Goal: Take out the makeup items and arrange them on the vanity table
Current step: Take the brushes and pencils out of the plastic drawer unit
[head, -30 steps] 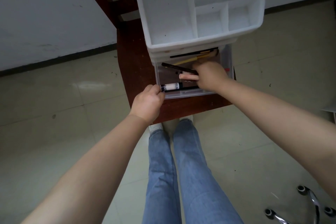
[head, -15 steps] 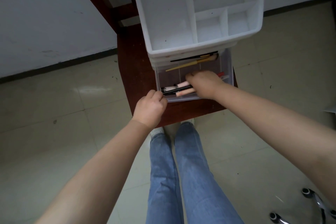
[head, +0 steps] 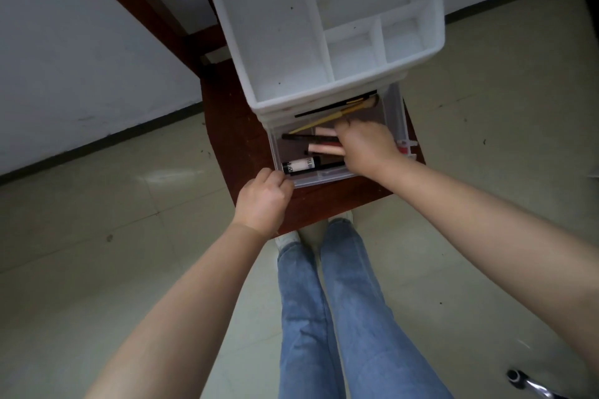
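A white makeup organiser [head: 275,42] with bare compartments stands on a dark red vanity table [head: 236,146]. Its clear drawer [head: 324,179] is pulled out toward me. My left hand [head: 264,199] grips the drawer's front left corner. Inside the drawer my right hand [head: 368,147] has its fingers curled round two pink tubes [head: 324,148] and a black pencil [head: 298,137]. A white tube with a black cap [head: 301,165] lies at the drawer's front. A gold-handled brush [head: 330,116] lies at the back. A red item [head: 403,149] shows at the right end.
The table is small and the organiser covers most of it; a bare strip of wood [head: 330,201] runs in front of the drawer. My legs in blue jeans [head: 330,301] stand right before the table. A chair caster [head: 522,387] sits on the tiled floor at the lower right.
My right hand went from holding a black pencil above the drawer down into it and has gathered the pink tubes. My left hand stays on the drawer's front corner.
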Motion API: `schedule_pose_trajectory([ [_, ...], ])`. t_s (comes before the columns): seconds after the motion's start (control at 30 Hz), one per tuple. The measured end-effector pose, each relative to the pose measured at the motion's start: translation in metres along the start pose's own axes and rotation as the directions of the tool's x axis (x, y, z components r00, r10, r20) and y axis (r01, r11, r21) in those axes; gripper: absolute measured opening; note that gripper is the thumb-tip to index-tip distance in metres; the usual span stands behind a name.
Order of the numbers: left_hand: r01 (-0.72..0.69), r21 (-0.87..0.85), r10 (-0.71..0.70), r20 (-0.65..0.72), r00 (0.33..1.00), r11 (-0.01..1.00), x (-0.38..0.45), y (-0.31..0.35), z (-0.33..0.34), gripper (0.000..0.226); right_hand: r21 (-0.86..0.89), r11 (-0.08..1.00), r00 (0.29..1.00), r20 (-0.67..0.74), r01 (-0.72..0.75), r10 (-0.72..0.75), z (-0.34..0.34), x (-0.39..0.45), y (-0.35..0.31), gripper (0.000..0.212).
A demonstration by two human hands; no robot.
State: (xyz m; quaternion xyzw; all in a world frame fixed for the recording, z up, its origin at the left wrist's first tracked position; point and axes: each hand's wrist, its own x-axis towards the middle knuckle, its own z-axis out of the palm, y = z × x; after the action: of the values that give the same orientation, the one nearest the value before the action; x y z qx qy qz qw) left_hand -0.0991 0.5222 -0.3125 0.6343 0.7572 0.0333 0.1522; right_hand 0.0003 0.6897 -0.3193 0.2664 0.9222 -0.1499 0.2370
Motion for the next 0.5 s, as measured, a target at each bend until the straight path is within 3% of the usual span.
schedule_pose_trajectory([
  [0.1, 0.005, -0.003, -0.005, 0.034, 0.999, 1.0, 0.002, 0.001, -0.002, 0.033, 0.124, 0.992, 0.998, -0.062, -0.002, 0.009, -0.005, -0.035, 0.009, 0.031],
  [0.23, -0.01, -0.096, 0.014, 0.048, 0.999, 0.995, 0.018, 0.004, -0.008, 0.011, 0.078, 0.997, 0.984, 0.175, 0.026, -0.039, 0.028, -0.085, 0.012, 0.029],
  [0.3, 0.066, -0.103, -0.048, 0.17, 0.984, 0.992, 0.037, 0.01, -0.009, 0.017, 0.007, 1.0, 0.972, 0.235, 0.006, -0.008, 0.046, -0.088, 0.014, 0.031],
  [0.4, 0.27, -0.031, -0.229, 0.442, 0.867, 0.962, 0.068, 0.018, 0.003, 0.031, -0.06, 0.998, 0.979, 0.205, -0.003, 0.015, 0.059, -0.072, 0.025, 0.038],
  [0.5, 0.338, -0.017, -0.271, 0.562, 0.781, 0.941, 0.086, 0.022, 0.016, 0.035, -0.081, 0.997, 0.985, 0.171, 0.021, -0.007, 0.063, -0.059, 0.036, 0.046],
])
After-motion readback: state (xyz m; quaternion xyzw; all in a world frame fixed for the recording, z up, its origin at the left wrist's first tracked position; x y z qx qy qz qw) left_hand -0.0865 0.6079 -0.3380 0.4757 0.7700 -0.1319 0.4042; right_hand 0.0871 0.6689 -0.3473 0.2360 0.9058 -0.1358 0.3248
